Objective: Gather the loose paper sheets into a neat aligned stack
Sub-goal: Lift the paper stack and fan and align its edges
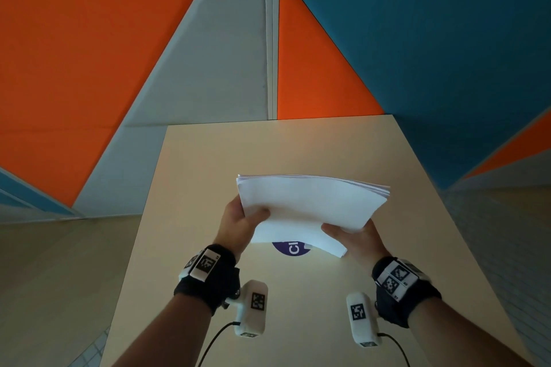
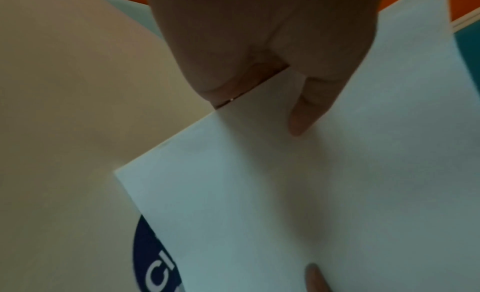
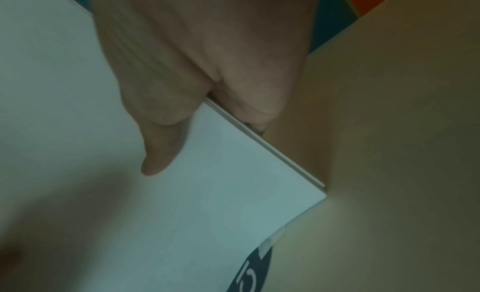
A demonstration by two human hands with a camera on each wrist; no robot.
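Paper stack [image 1: 310, 205] lifted above table [image 1: 208, 164], left hand [image 1: 241, 222] and right hand [image 1: 353, 237] gripping opposite edges, thumbs on top

The right hand [image 3: 197, 56] grips a stack of white paper sheets [image 3: 207, 193] at its right edge, the thumb [image 3: 161, 150] lying on the top sheet and the fingers [image 3: 249, 107] curled beneath. The edge shows several thin layers, closely aligned. Under the stack's near corner, a dark round sticker [image 3: 255, 269] with white lettering peeks out on the beige table [image 3: 389, 152].
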